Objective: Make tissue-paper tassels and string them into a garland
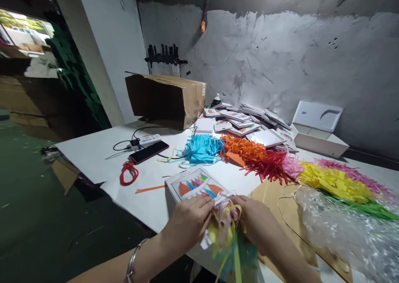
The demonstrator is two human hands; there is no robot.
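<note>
A flat white printed box (187, 177) with a picture of colourful tassels lies at the table's front edge. My left hand (188, 216) presses on its near end, fingers closed over the edge. At the box's near end, a bundle of pink, yellow and green paper tassels (229, 225) hangs down past the table edge. My right hand (251, 212) is closed on the top of that bundle, close to my left fingertips. The hands hide the near end of the box, and the lower tassels are blurred.
Blue tassels (202, 148), orange tassels (246, 148), red tassels (271, 166) and yellow tassels (338, 182) lie across the table. Behind are stacked printed boxes (241, 116) and a cardboard carton (193, 100). A phone (149, 151) and red cord (128, 173) lie left, clear plastic (339, 225) right.
</note>
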